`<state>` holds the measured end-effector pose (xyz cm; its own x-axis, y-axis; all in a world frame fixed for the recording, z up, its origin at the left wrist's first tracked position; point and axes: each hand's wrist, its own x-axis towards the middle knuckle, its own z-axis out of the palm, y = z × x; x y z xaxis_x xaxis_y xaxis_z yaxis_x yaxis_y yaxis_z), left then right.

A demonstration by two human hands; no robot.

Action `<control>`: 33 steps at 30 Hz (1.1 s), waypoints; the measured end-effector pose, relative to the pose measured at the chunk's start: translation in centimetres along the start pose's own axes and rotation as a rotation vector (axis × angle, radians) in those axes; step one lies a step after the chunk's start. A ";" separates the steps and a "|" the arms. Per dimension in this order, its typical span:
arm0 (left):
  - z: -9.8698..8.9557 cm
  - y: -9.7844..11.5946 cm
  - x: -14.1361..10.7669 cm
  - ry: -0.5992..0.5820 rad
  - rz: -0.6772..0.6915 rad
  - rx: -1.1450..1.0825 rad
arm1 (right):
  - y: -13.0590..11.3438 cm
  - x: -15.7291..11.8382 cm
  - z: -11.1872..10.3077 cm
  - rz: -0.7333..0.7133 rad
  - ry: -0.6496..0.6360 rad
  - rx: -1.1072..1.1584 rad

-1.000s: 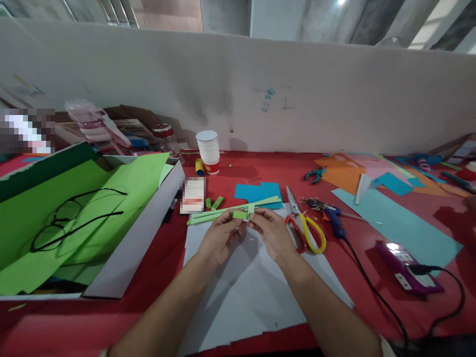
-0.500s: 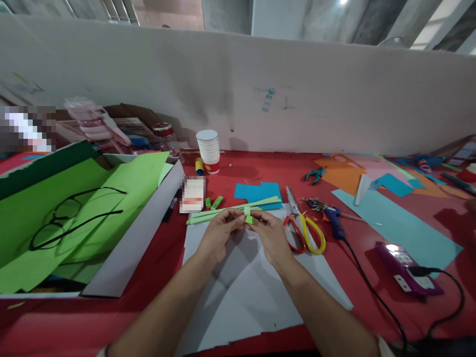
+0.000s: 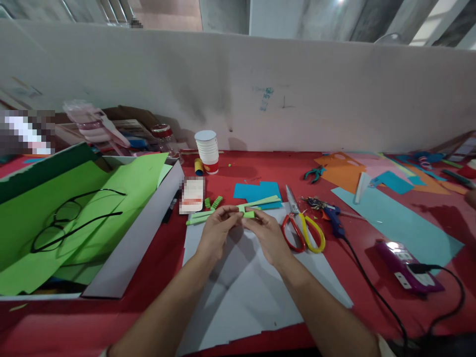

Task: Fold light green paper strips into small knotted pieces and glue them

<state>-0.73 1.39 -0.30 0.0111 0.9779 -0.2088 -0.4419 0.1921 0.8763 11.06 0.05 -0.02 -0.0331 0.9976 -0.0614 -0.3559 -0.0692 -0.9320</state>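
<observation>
Both hands meet above a white sheet (image 3: 238,292), pinching a small folded piece of light green paper strip (image 3: 248,214). My left hand (image 3: 218,229) grips its left side between thumb and fingers. On its right side are the fingertips of my right hand (image 3: 268,233). Long light green paper strips (image 3: 199,218) lie just behind the hands, beside blue paper pieces (image 3: 260,192). Two small folded green paper pieces (image 3: 216,202) rest left of the strips. Scissors (image 3: 303,228) with one red and one yellow handle lie right of my right hand.
A white box (image 3: 136,238) with green sheets and eyeglasses (image 3: 67,218) stands left. Paper cups (image 3: 207,148) are at the back. To the right lie a glue gun (image 3: 334,220), teal pliers (image 3: 315,173), a purple power strip (image 3: 407,270) with a cord, and coloured paper (image 3: 401,218).
The green strip has been folded over or turned between my fingers: its upright end now lies lower and its flat part points right. Both hands have barely moved.
</observation>
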 end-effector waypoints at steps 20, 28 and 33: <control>0.4 0.0 -0.5 -0.089 -0.006 -0.114 | 0.3 0.2 0.1 -0.086 0.076 0.031; 0.3 0.2 -0.7 -0.192 -0.023 -0.093 | 0.3 -0.4 0.2 -0.219 0.089 -0.090; 0.0 0.2 -0.5 -0.256 -0.011 -0.105 | 0.5 -0.5 0.2 -0.255 0.080 -0.109</control>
<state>-0.84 0.90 -0.03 0.2373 0.9673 -0.0900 -0.5307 0.2067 0.8220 10.74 -0.47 -0.36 0.1203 0.9804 0.1560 -0.2410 0.1813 -0.9534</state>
